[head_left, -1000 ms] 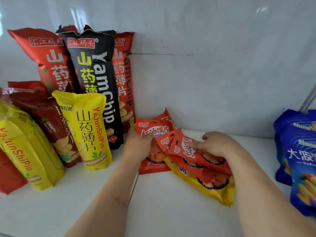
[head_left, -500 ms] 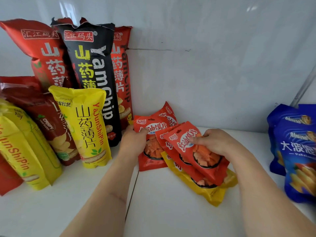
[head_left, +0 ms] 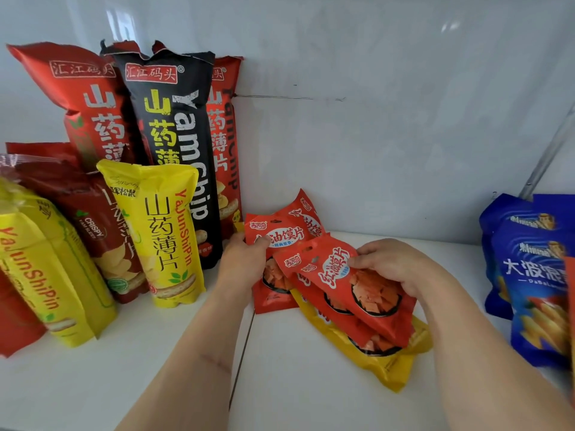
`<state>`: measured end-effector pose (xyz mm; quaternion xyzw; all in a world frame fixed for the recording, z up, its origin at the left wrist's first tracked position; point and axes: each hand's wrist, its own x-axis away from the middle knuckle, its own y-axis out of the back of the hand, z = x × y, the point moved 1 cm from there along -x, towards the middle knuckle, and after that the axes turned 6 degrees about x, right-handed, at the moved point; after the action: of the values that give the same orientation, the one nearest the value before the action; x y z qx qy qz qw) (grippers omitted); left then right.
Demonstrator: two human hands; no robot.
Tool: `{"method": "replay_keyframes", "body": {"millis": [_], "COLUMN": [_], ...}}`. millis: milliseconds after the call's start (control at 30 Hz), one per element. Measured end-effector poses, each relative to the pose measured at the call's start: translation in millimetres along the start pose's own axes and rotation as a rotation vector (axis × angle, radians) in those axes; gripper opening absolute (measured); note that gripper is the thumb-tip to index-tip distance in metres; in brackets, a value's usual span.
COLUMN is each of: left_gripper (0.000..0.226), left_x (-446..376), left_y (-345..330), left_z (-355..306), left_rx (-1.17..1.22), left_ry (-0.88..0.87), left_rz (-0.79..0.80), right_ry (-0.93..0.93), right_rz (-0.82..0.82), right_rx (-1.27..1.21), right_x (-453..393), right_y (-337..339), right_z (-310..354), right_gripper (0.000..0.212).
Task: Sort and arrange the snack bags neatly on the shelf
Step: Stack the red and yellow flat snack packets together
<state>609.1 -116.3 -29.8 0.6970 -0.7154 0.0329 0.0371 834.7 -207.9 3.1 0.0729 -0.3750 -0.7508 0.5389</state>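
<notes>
Step in hand, as judged: gathering the small red pouches into one upright row beside the tall yam-chip bags. Left hand (head_left: 245,259), forearm reaching in from the lower left, thumb and fingers pinching the top edge of the rear pouch (head_left: 273,244), which stands near the back wall, just right of the black bag (head_left: 180,157). Right hand (head_left: 392,262), arm entering from the lower right, fingers curled over the upper edge of the front pouch (head_left: 348,287), held tilted and overlapping the rear pouch. Beneath it: more red pouches, count unclear, lying on a flat yellow pouch (head_left: 395,365) on the shelf (head_left: 311,399). Next move, likely: stand the front pouch against the rear one, faces aligned, left hand steadying. Blue bags (head_left: 535,275) well apart at right.
</notes>
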Motion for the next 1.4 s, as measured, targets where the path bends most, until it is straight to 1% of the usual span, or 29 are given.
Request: {"method": "replay_keyframes", "body": {"millis": [100,233,367,467,533,733,800,867,933,1033,1100,1167,1200,1333,1400], "left_gripper": [0.025,0.027,0.028,0.026,0.025,0.018,0.02,0.024,0.021,0.022,0.023,0.021,0.018,0.013,0.011], "left_x": [1,2,2,2,2,1,1,0,-1,-2,-1,-2,-3,-3,-1], "left_y": [-1,-3,-3,-3,-3,-1,-1,-1,-1,-1,-1,-1,-1,-2,-3], "left_z": [-1,-2,-2,-2,-2,-1,-2,-2,-2,-2,-2,-2,-2,-2,-3], "left_rx": [-0.002,-0.034,-0.041,-0.02,-0.007,-0.039,-0.061,-0.065,-0.07,-0.069,-0.066,-0.058,-0.051,-0.039,-0.046], "left_ry": [-0.002,-0.006,-0.004,0.001,0.005,-0.029,-0.026,-0.017,-0.017,-0.015,-0.008,-0.005,-0.006,-0.011,-0.005], "left_rz": [0.002,-0.014,-0.001,0.007,0.01,-0.004,-0.021,-0.033,-0.038,-0.05,-0.049,-0.044,-0.045,-0.049,-0.04], "right_ry": [-0.008,0.0,0.013,0.008,-0.012,-0.045,-0.041,-0.032,-0.024,-0.044,-0.053,-0.042,-0.033,-0.03,-0.042], "right_rz": [0.006,-0.006,0.019,0.046,0.068,0.092,0.112,0.13,0.143,0.119,0.098,0.091,0.089,0.116,0.098], "right_rx": [-0.02,-0.025,0.015,0.033,0.015,-0.251,-0.339,-0.432,-0.527,-0.621,-0.613,-0.574,-0.545,-0.359,-0.224], "right_x": [-1,-1,-4,-6,-6,-3,-2,-1,-1,-1,3,10,14,33,40], "right_y": [-2,-7,-12,-14,-13,2,7,11,13,15,17,21,22,7,-4], "right_z": [-2,2,8,12,12,4,-1,-6,-12,-19,-21,-23,-24,-25,-23], "right_gripper": [0.021,0.029,0.036,0.023,0.022,0.013,0.011,0.014,0.017,0.021,0.016,0.006,0.005,0.009,0.014]}}
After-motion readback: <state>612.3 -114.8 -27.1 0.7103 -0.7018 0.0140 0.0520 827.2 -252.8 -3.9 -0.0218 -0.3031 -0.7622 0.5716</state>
